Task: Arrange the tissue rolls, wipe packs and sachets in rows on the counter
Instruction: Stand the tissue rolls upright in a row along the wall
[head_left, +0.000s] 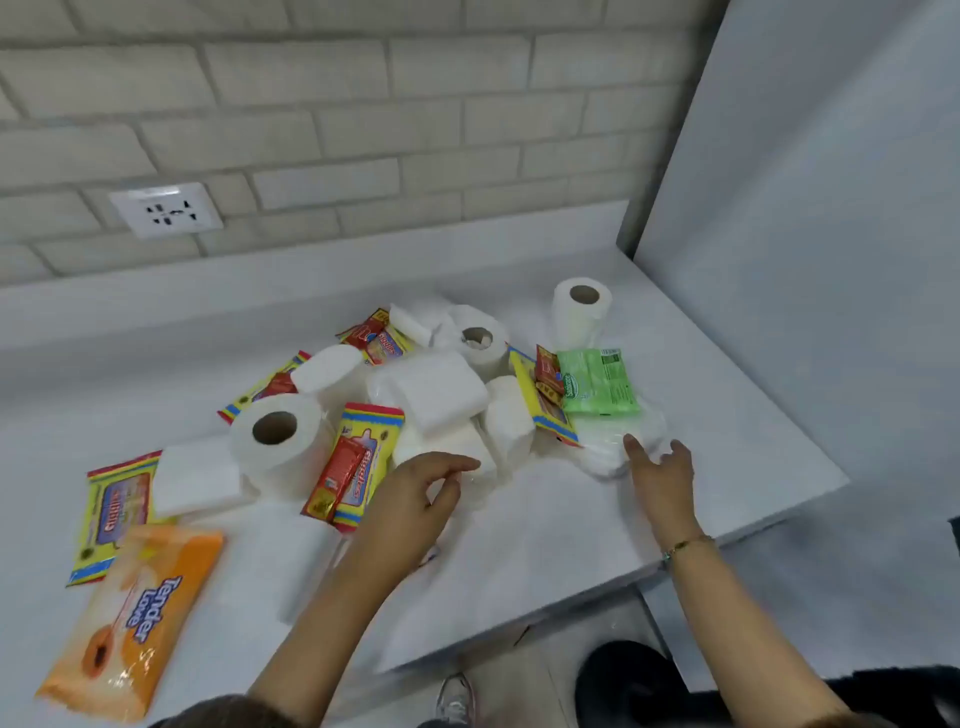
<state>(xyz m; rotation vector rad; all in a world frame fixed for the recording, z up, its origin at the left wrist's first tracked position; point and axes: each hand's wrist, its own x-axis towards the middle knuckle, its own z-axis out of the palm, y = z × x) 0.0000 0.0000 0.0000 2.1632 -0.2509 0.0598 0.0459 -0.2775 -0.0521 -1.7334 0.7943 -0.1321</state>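
White brick wall (415, 78), wall socket (166, 209), shoe (457, 699) below, perhaps a sneaker

Soft, cool, even light filled the scene brightly, leaving only faint shadows on the pale grey counter (571, 519). Glare streaked the glossy orange plastic wipe pack (130, 623). The whole view was slightly soft, and the left hand (415, 499) was smeared with blur. Wide-angle distortion curved the white brick wall (363, 104) near the edges.

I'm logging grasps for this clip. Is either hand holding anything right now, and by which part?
Nothing is clearly held. The right hand touches the near edge of a clear-wrapped white pack; the left hand curls at a tissue pack, grip unclear.
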